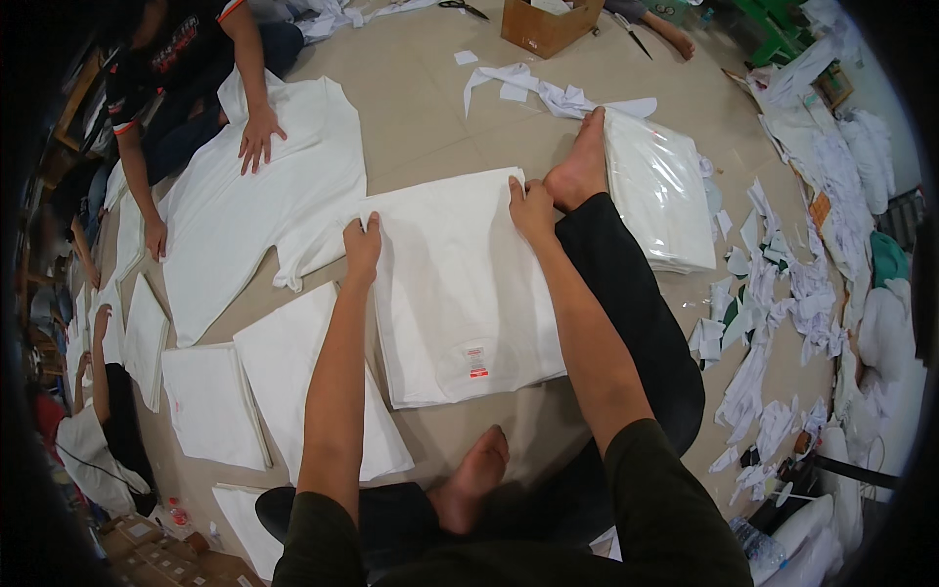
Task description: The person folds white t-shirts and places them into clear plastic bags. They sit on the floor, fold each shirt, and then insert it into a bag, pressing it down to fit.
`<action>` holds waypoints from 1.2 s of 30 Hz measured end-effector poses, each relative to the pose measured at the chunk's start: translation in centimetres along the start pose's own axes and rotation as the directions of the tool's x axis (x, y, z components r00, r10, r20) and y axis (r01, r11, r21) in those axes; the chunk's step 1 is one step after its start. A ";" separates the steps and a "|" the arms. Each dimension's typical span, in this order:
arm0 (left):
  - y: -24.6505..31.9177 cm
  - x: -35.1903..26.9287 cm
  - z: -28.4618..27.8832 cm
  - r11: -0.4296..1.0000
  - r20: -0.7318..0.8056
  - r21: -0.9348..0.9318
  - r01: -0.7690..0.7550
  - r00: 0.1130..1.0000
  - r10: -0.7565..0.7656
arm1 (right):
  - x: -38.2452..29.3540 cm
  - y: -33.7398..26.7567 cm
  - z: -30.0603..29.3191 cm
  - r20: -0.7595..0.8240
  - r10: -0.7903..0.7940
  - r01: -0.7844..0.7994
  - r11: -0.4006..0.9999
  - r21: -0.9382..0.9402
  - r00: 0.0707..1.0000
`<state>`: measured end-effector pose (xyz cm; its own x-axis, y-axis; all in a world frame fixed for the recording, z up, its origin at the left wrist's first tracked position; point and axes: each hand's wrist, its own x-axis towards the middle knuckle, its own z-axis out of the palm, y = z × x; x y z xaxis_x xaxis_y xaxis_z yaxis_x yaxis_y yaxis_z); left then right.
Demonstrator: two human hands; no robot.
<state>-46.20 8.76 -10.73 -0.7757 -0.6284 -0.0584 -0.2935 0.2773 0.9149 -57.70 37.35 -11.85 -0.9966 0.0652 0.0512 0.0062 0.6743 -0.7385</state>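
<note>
A folded white T-shirt lies on the tiled floor between my legs, its collar and printed neck label towards me. My left hand pinches its far left corner between thumb and fingers. At the far right corner, my right hand grips the edge in the same way. More folded white cloth lies under and beside my left forearm. Past my right foot is a stack of white garments in clear plastic.
At the upper left, a co-worker's hands rest on a spread white shirt. Folded white shirts lie left of me. Fabric scraps cover the floor at right. A cardboard box and scissors are at the far side.
</note>
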 end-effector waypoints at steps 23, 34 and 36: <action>1.5 0.2 0.2 0.928 0.150 -0.369 0.054 0.989 0.002 | 1.2 -0.8 -0.3 0.009 -0.026 0.025 0.994 0.110 1.000; 0.7 0.6 0.7 0.968 0.060 -0.235 0.086 0.995 -0.074 | -2.0 -1.1 -2.0 -0.285 -0.286 0.350 0.914 0.207 0.915; 0.3 0.9 1.3 0.972 -0.029 -0.234 -0.027 0.999 0.021 | -1.5 -1.2 -1.6 -0.233 -0.200 0.248 0.948 0.197 0.952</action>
<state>-47.73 9.20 -11.06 -0.7650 -0.6435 -0.0272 -0.1332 0.1167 0.9842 -56.08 37.61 -9.93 -0.9304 0.0982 0.3531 -0.2575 0.5104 -0.8205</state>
